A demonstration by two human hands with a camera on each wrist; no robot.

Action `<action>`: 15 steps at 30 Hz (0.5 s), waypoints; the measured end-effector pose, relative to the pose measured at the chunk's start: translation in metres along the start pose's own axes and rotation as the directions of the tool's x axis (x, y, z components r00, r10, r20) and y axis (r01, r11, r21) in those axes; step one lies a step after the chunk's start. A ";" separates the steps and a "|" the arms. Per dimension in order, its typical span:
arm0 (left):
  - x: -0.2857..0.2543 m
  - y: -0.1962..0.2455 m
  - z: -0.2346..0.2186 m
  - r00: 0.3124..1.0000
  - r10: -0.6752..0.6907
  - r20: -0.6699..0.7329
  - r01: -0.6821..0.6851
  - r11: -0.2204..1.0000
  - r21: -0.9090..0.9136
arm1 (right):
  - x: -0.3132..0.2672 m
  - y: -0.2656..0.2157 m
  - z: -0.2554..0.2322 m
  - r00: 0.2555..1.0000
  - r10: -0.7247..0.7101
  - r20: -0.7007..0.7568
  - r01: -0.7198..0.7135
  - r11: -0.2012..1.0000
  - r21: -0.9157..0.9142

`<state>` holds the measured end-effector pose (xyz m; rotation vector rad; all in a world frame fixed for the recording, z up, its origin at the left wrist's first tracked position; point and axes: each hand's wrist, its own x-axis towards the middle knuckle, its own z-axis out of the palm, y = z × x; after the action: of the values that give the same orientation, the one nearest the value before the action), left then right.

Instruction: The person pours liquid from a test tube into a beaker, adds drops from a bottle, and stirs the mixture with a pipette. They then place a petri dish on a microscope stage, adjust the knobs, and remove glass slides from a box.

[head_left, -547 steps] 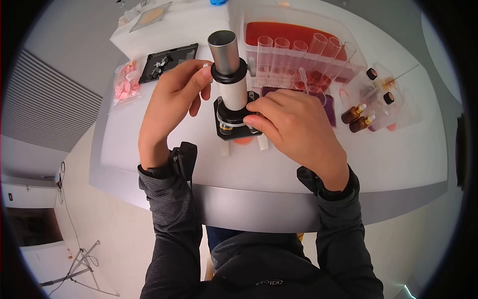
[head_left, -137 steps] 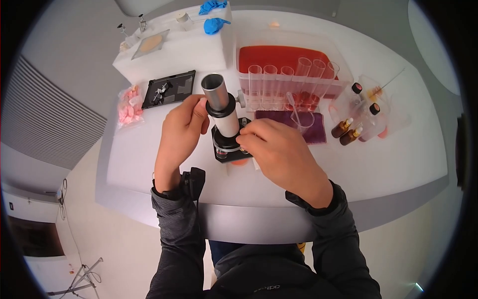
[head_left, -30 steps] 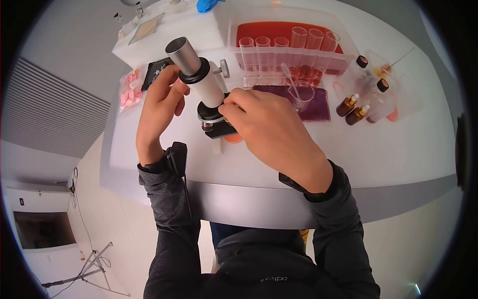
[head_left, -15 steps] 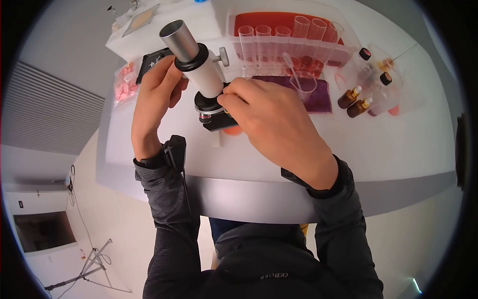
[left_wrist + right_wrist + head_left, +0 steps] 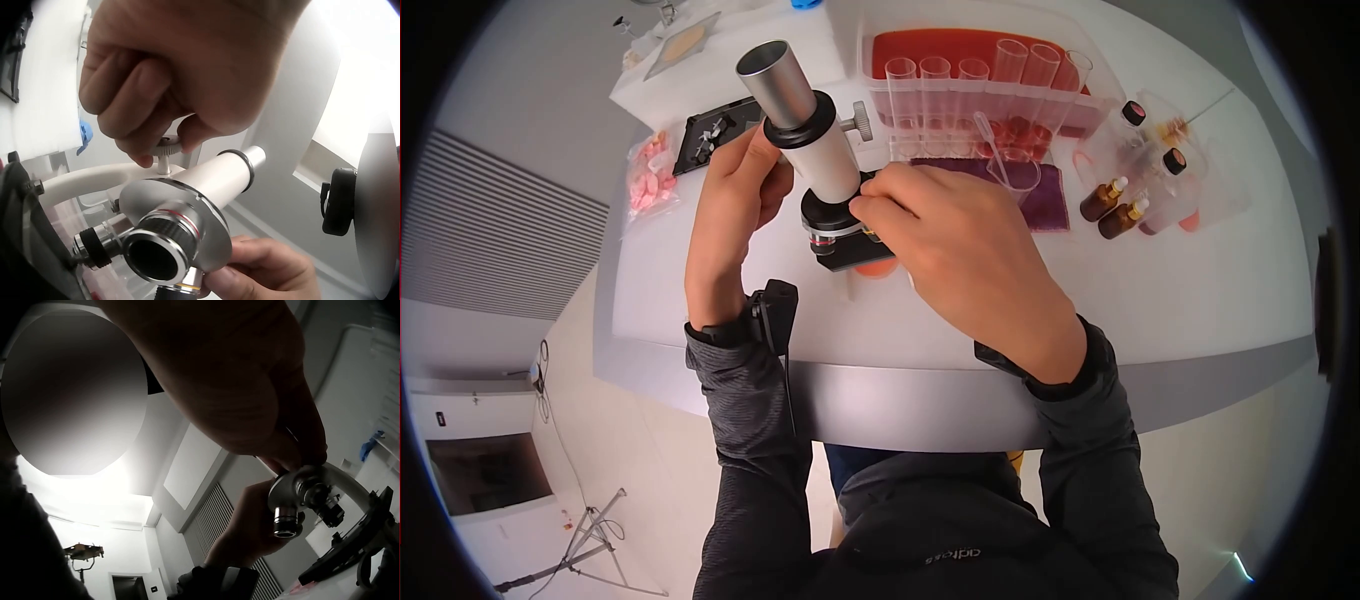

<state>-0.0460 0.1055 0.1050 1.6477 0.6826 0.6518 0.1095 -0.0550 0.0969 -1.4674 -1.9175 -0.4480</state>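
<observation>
small microscope (image 5: 825,170) stands tilted on the white table (image 5: 1200,300), near the front edge, betw both hands. its silver eyepiece tube (image 5: 775,82) leans up and to the left, black collar below it, white body tube under that, black stage at the bottom w/ an orange-red base showing beneath.

left hand (image 5: 735,205) is on the left side of the scope; in the left wrist view its fingers (image 5: 134,106) are curled and pinch the small knurled focus knob (image 5: 165,145) on the white arm, thumb and fingertips closed narrow on it. right hand (image 5: 955,250) comes in from the right, fingers curled on the silver objective turret (image 5: 172,231) at the lower end of the tube; right wrist view shows fingertips on that turret (image 5: 294,487), an objective lens (image 5: 284,524) hanging below. exact finger spread there is partly hidden by the hand itself.

behind the scope: clear tub w/ red liquid (image 5: 980,45) and a rack of clear test tubes (image 5: 990,85) in front of it. purple cloth (image 5: 1040,195) just beside the right hand, a clear beaker (image 5: 1018,170) w/ a pipette on it. amber dropper bottles (image 5: 1115,205) to the right, near clear bags. far left: black tray (image 5: 715,130) and a bag of pink bits (image 5: 650,175).
</observation>
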 end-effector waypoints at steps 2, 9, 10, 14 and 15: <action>-0.001 0.004 0.001 1.000 0.016 -0.015 -0.015 0.998 0.062 | 0.000 -0.004 -0.004 0.998 0.054 0.037 -0.055 0.998 0.040; -0.008 0.004 0.000 0.981 0.192 -0.029 -0.180 0.954 0.240 | 0.001 -0.005 -0.003 0.998 0.060 0.019 -0.061 0.998 0.028; -0.007 0.004 0.001 0.982 0.184 -0.030 -0.171 0.953 0.249 | 0.001 -0.005 -0.003 0.998 0.060 0.019 -0.061 0.998 0.022; -0.006 0.005 0.004 0.993 0.112 -0.033 -0.103 0.975 0.194 | 0.001 -0.001 0.001 1.000 -0.016 -0.025 0.015 0.999 -0.043; -0.006 0.006 0.004 0.996 0.085 -0.032 -0.078 0.984 0.159 | 0.001 -0.002 0.000 1.000 0.009 -0.019 -0.009 1.000 -0.024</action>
<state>-0.0463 0.0975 0.1094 1.8207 0.7126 0.7051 0.1076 -0.0546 0.0979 -1.4812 -1.8958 -0.4805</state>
